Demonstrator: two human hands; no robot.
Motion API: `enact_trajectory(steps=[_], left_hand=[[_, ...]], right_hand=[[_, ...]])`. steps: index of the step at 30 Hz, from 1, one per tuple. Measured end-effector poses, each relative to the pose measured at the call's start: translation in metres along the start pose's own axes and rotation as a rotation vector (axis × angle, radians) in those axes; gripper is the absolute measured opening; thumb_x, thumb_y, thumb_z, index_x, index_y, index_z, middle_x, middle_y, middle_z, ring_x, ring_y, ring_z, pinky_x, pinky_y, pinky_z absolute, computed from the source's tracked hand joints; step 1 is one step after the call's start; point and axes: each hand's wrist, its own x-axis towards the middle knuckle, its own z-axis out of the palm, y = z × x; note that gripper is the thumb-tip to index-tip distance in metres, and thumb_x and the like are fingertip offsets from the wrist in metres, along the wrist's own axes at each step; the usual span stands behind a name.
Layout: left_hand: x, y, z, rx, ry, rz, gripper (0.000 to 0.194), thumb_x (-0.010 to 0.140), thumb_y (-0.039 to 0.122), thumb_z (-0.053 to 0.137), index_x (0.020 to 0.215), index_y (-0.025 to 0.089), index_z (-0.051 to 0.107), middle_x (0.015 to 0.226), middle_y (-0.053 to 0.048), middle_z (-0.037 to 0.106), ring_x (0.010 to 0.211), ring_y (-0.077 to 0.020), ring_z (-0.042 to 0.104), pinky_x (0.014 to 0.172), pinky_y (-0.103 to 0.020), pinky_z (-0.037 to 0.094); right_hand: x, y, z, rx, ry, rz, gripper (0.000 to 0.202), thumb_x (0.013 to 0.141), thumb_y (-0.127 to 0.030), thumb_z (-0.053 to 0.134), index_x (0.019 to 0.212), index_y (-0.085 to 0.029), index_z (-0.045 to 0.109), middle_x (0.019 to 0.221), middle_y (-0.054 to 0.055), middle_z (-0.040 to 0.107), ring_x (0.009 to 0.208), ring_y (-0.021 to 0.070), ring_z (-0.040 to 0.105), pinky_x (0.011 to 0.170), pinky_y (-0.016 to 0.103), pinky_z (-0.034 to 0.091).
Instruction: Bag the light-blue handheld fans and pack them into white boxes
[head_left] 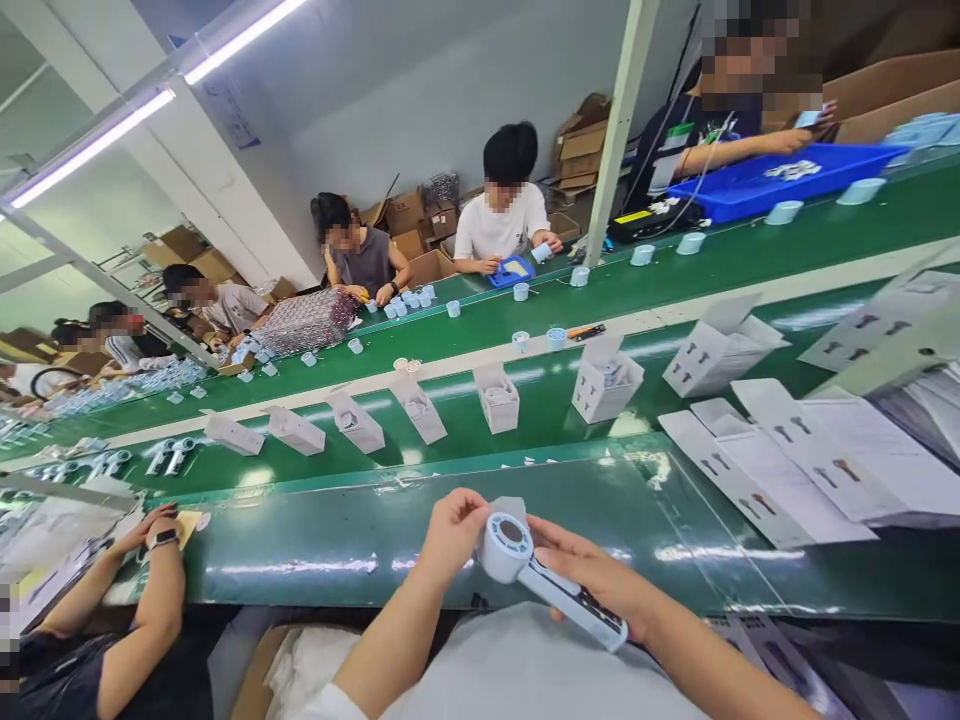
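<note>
A light-blue handheld fan (pixel 504 548) with a round vented head and a dark centre tilts in front of my body, above the green bench's near edge. My right hand (pixel 592 575) is closed around its handle, which carries a dark strip. At the upper left of the head, my left hand (pixel 456 535) pinches with thumb and fingers at the rim. A pale, translucent flap (pixel 514 508) stands up behind the head, between both hands; whether my left fingers also grip it, I cannot tell.
Open white boxes (pixel 499 398) stand in a row on the green conveyor (pixel 450 385). Flattened printed cartons (pixel 765 460) lie at the right. Light-blue cups (pixel 556 338) and a blue tray (pixel 787 185) are farther back. A co-worker's hands (pixel 161 520) rest at the left; other people sit opposite.
</note>
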Motion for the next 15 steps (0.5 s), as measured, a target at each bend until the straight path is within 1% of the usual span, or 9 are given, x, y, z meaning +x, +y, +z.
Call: enact_trajectory(steps=[1,3,5,7,9,12,13,15], left_hand=[[-0.002,0.002,0.0,0.059,-0.039,0.025,0.019,0.068,0.03,0.069,0.067,0.015,0.058,0.059,0.003,0.053,0.057,-0.0085,0.044,0.058,-0.022,0.034],[-0.004,0.006,-0.005,0.108,-0.09,0.051,0.018,0.072,0.032,0.065,0.069,0.015,0.058,0.06,0.003,0.053,0.056,-0.0085,0.044,0.057,-0.022,0.035],[-0.007,0.01,-0.014,0.163,-0.114,0.114,0.016,0.075,0.03,0.061,0.072,0.015,0.058,0.061,0.003,0.053,0.058,-0.009,0.045,0.058,-0.022,0.036],[-0.012,0.013,-0.023,0.287,-0.12,0.233,0.011,0.079,0.025,0.056,0.074,0.016,0.059,0.066,0.001,0.056,0.062,-0.0105,0.048,0.061,-0.023,0.039],[-0.018,0.013,-0.027,0.468,-0.145,0.437,0.012,0.082,0.02,0.051,0.075,0.017,0.06,0.072,-0.002,0.059,0.07,-0.0129,0.052,0.067,-0.025,0.042],[-0.024,0.001,-0.025,0.723,-0.154,0.85,0.02,0.086,0.014,0.041,0.079,0.018,0.06,0.076,-0.006,0.059,0.075,-0.0163,0.054,0.069,-0.028,0.046],[-0.023,-0.006,-0.024,0.778,-0.128,0.963,0.023,0.086,0.012,0.039,0.083,0.018,0.06,0.077,-0.007,0.059,0.076,-0.0172,0.054,0.069,-0.029,0.047],[-0.017,-0.019,-0.023,0.839,-0.082,1.116,0.028,0.085,0.007,0.036,0.093,0.019,0.061,0.083,-0.009,0.061,0.08,-0.0191,0.056,0.072,-0.033,0.05]], right_hand=[[0.0,0.002,0.004,-0.002,-0.026,-0.002,0.068,0.073,-0.042,0.075,0.133,-0.026,0.049,0.121,0.008,0.059,0.069,0.0134,0.062,0.051,0.026,0.055],[0.0,0.002,0.012,0.006,-0.064,-0.003,0.066,0.073,-0.042,0.075,0.131,-0.022,0.051,0.1,0.006,0.066,0.062,0.0119,0.06,0.05,0.025,0.054],[0.001,0.002,0.015,0.022,-0.032,0.01,0.061,0.072,-0.042,0.074,0.125,-0.017,0.056,0.08,0.003,0.066,0.052,0.0108,0.057,0.047,0.024,0.053],[0.004,0.001,0.018,0.051,0.045,0.017,0.055,0.073,-0.042,0.073,0.119,-0.016,0.058,0.072,0.001,0.064,0.047,0.0104,0.056,0.045,0.024,0.051],[0.008,0.002,0.02,0.093,0.119,-0.003,0.047,0.075,-0.041,0.072,0.113,-0.017,0.059,0.07,0.0,0.063,0.045,0.0101,0.055,0.044,0.024,0.051],[0.013,0.004,0.027,0.14,0.2,-0.032,0.029,0.077,-0.036,0.069,0.097,-0.017,0.059,0.063,-0.003,0.058,0.042,0.0091,0.05,0.04,0.024,0.05],[0.014,0.004,0.029,0.156,0.212,-0.019,0.025,0.077,-0.035,0.067,0.093,-0.017,0.059,0.06,-0.004,0.056,0.041,0.0088,0.049,0.038,0.023,0.049],[0.016,0.004,0.029,0.184,0.207,-0.009,0.025,0.076,-0.033,0.065,0.095,-0.019,0.058,0.057,-0.004,0.055,0.038,0.0087,0.048,0.037,0.022,0.047]])
